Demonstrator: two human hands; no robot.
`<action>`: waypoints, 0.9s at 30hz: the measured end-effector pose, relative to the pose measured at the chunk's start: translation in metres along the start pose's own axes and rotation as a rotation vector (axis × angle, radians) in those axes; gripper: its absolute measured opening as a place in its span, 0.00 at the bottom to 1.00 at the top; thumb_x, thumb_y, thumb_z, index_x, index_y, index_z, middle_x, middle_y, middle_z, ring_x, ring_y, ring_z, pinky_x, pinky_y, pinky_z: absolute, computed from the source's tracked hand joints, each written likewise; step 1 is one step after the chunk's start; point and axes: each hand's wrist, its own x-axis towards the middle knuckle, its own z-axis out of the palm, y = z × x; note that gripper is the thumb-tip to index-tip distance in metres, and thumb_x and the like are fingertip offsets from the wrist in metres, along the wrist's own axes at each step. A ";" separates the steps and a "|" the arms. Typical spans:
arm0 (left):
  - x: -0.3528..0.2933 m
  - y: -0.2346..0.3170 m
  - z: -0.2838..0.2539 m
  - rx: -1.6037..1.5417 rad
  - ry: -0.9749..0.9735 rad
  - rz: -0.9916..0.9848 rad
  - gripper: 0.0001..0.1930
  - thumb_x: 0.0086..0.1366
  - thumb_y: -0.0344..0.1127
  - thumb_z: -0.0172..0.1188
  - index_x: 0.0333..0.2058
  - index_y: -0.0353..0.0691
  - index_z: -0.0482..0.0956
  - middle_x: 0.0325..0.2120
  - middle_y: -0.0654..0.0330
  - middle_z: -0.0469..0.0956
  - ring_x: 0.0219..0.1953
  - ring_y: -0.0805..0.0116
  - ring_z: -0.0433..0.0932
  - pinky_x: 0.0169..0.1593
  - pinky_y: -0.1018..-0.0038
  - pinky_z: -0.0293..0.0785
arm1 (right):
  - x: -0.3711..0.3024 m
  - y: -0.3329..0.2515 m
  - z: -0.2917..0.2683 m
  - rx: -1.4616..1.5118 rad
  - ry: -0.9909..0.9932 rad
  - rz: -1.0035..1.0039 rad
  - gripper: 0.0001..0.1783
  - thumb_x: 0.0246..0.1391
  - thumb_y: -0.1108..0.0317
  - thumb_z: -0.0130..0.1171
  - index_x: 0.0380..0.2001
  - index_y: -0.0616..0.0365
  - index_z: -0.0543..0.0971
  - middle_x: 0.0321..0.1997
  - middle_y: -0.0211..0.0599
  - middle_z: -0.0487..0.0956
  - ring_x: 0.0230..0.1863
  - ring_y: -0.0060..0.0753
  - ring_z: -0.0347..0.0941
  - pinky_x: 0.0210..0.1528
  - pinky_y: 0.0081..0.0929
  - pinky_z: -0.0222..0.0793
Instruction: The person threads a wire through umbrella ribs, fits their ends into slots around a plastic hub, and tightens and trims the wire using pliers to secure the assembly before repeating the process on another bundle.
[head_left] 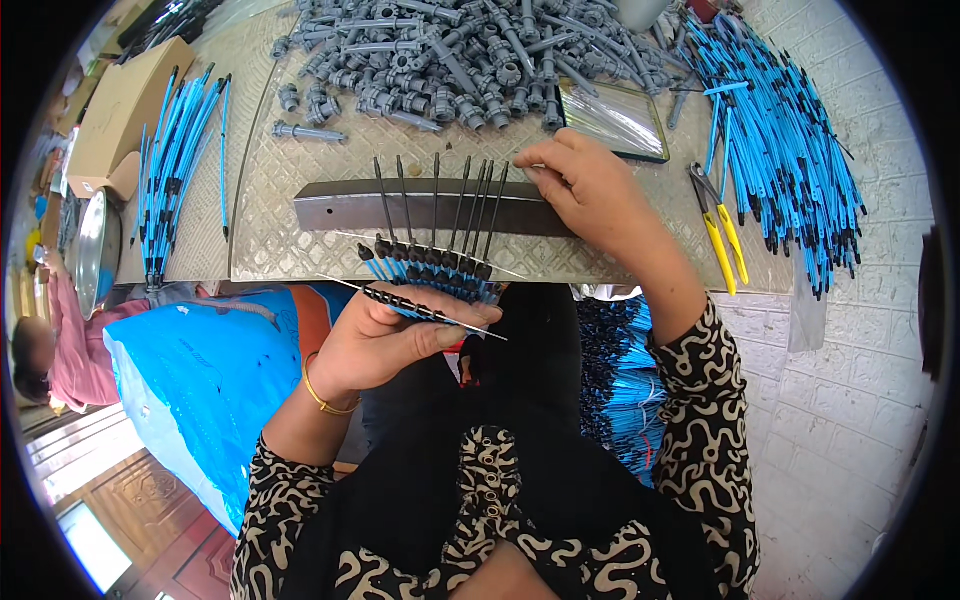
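Observation:
My left hand [385,345] is closed round a bundle of blue strips with black ends [425,280], held in front of the table edge. Thin metal wires cross the bundle, and several slim black stems [435,200] stick up from it toward the table. My right hand [580,185] is over the right end of a dark metal bar [345,208] lying on the table. Its thumb and forefinger come together beside the tip of the rightmost stem; whatever is between them is too small to make out.
Grey plastic fittings [470,70] are heaped at the back. Blue strips lie at the left [180,180] and in a large pile at the right [780,150]. Yellow-handled pliers [722,235] rest near the right edge. A cardboard box [125,110] stands far left; another person [70,350] sits beyond.

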 end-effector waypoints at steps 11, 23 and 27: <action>0.002 0.003 -0.001 -0.006 -0.004 -0.003 0.09 0.57 0.21 0.54 0.37 0.30 0.76 0.40 0.49 0.76 0.47 0.62 0.74 0.51 0.71 0.68 | -0.001 -0.002 -0.006 0.004 0.009 0.010 0.07 0.50 0.69 0.53 0.34 0.53 0.76 0.28 0.36 0.70 0.32 0.39 0.69 0.32 0.30 0.64; 0.002 0.002 -0.002 -0.010 -0.028 0.005 0.09 0.57 0.20 0.54 0.37 0.30 0.76 0.40 0.49 0.76 0.47 0.62 0.73 0.51 0.71 0.68 | 0.010 -0.005 0.005 -0.017 0.005 -0.016 0.07 0.49 0.70 0.53 0.34 0.52 0.76 0.27 0.36 0.70 0.32 0.40 0.69 0.32 0.31 0.65; 0.002 0.004 -0.002 -0.028 -0.027 -0.017 0.09 0.57 0.20 0.54 0.38 0.30 0.76 0.40 0.49 0.76 0.47 0.62 0.73 0.51 0.71 0.68 | 0.016 -0.009 0.005 -0.039 -0.007 -0.034 0.07 0.49 0.70 0.53 0.34 0.53 0.76 0.28 0.36 0.71 0.32 0.41 0.69 0.33 0.31 0.65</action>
